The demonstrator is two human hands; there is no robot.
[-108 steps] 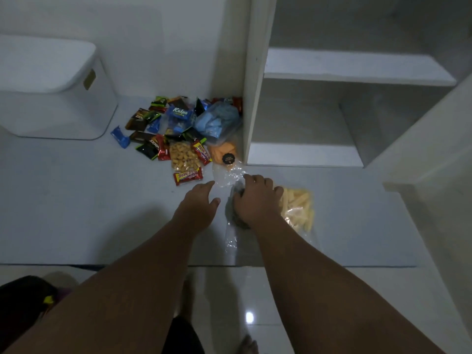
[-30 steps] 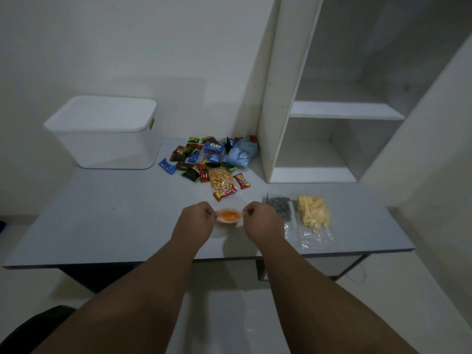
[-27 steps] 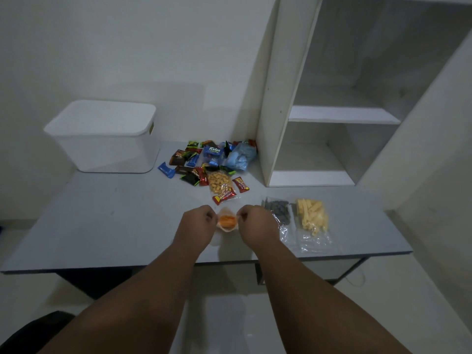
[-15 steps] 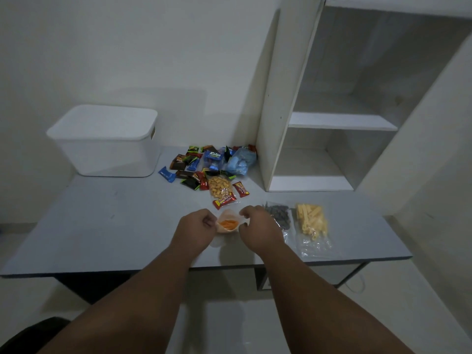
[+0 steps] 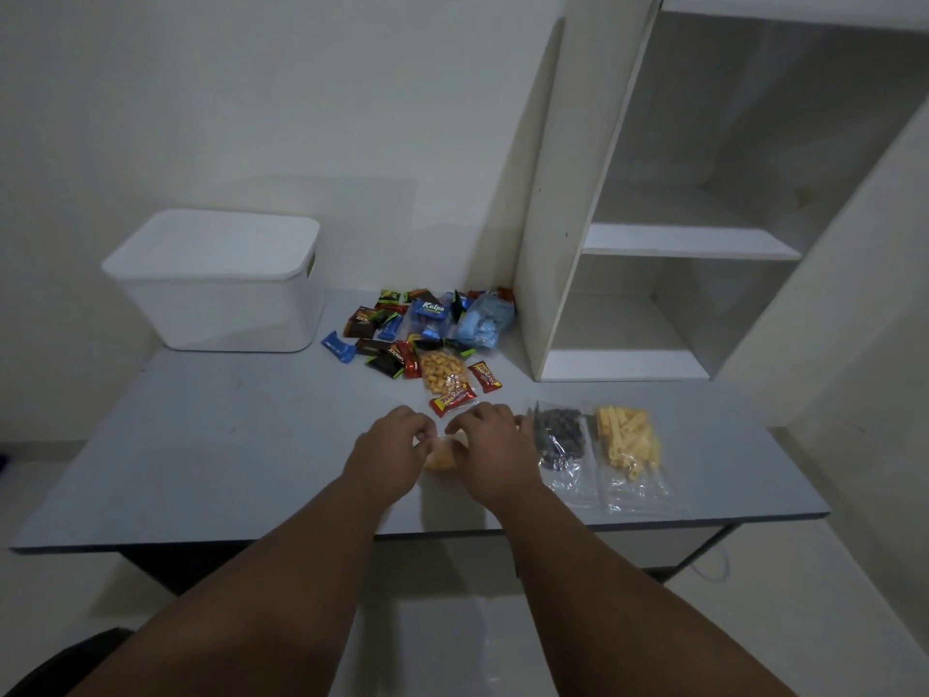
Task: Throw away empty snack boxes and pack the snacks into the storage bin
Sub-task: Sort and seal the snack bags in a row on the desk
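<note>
A small clear bag of orange snacks [image 5: 441,457] sits between my two hands above the grey table [image 5: 211,445]. My left hand [image 5: 389,452] pinches its left side and my right hand [image 5: 495,455] grips its right side; the bag is mostly hidden by my fingers. The white storage bin [image 5: 221,281], lid on, stands at the back left. A heap of wrapped snacks [image 5: 422,329] lies beside it. A clear bag of dark snacks [image 5: 560,440] and a clear bag of yellow sticks [image 5: 628,440] lie to the right of my right hand.
A white shelf unit [image 5: 653,244] with open compartments stands on the table at the back right. The table's front edge [image 5: 603,525] runs just under my forearms. A white wall closes the back.
My hands have closed in on the orange snack bag, bringing its two sides together. Earlier my right hand laid the dark snack bag beside the yellow one. The view has risen and pulled back.
</note>
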